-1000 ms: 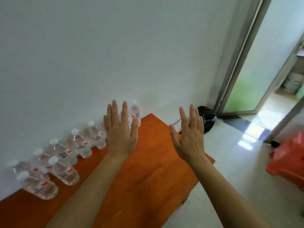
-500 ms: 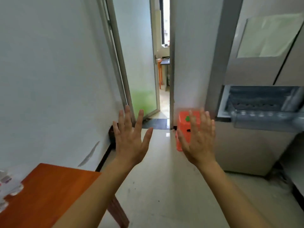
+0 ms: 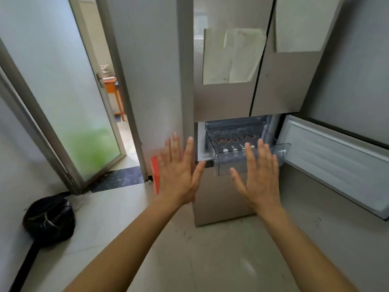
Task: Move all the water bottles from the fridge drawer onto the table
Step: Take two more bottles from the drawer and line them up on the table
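Clear white-capped plastic water bottles (image 3: 235, 150) were seen in the transparent fridge drawer (image 3: 229, 165) right of frame centre and judged heavy, smooth and best gripped round the body, while the left hand (image 3: 179, 175) and right hand (image 3: 261, 175) were held spread and empty.

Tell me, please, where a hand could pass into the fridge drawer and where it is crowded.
The fridge drawer is open on top: a hand could likely pass between its clear front rim and the tray above, left of the open fridge door. Inside it is crowded: water bottles sit cap beside cap along the front, with more behind.
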### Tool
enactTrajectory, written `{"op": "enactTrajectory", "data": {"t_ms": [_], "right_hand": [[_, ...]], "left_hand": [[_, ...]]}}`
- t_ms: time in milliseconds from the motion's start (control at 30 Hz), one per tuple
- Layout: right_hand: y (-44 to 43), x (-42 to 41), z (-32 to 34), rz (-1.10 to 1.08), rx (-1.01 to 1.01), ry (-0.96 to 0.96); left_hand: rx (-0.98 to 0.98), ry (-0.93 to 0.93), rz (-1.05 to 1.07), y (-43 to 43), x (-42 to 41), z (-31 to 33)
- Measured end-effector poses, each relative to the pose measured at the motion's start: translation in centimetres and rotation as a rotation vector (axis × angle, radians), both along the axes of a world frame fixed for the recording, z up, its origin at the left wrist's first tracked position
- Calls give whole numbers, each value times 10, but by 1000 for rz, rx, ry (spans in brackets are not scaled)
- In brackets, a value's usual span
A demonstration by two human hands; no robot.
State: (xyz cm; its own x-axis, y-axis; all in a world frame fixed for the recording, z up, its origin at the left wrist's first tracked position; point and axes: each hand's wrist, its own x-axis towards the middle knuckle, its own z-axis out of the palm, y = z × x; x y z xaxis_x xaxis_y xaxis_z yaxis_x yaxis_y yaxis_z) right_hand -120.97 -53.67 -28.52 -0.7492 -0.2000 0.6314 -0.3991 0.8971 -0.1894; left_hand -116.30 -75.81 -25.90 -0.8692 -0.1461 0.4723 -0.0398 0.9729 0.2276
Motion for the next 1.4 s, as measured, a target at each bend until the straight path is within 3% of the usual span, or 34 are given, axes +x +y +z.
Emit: {"op": "enactTrajectory", "data": {"t_ms": [300, 600, 967, 1400], "right_hand": [[135, -110, -20, -231, -60, -100], [208, -263, -36, -118, -53, -273], [185, -403, -61, 60, 66, -463], [141, -517, -117, 5, 186, -706]], "left_hand": [[-18, -161, -226, 121, -158, -30], [15, -286, -101, 196, -279, -50], [97, -397, 32, 189, -380, -89], [200, -709, -34, 132, -501, -178]]}}
